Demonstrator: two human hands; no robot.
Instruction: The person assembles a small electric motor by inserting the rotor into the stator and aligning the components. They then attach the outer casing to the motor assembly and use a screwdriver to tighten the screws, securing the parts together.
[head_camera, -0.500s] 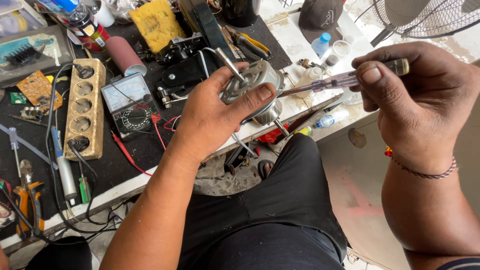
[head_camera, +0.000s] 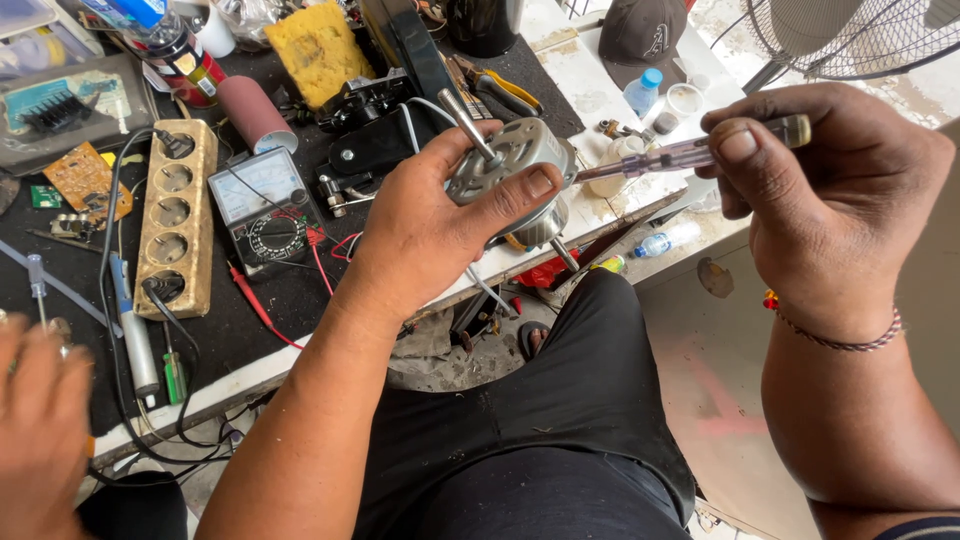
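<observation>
My left hand grips a small grey metal fan motor with a steel shaft sticking up from its top. It is held above my lap, in front of the bench edge. My right hand holds a screwdriver with a clear handle, its tip touching the right side of the motor housing. A beaded bracelet circles my right wrist.
A workbench with a black mat carries a wooden socket strip, an analogue multimeter, a yellow sponge, pliers, circuit boards and a black motor bracket. Another person's hand shows at lower left. A fan grille stands top right.
The motor and both hands sit almost as before; the screwdriver tip has stayed against the motor's side, with only a slight shift of the hands.
</observation>
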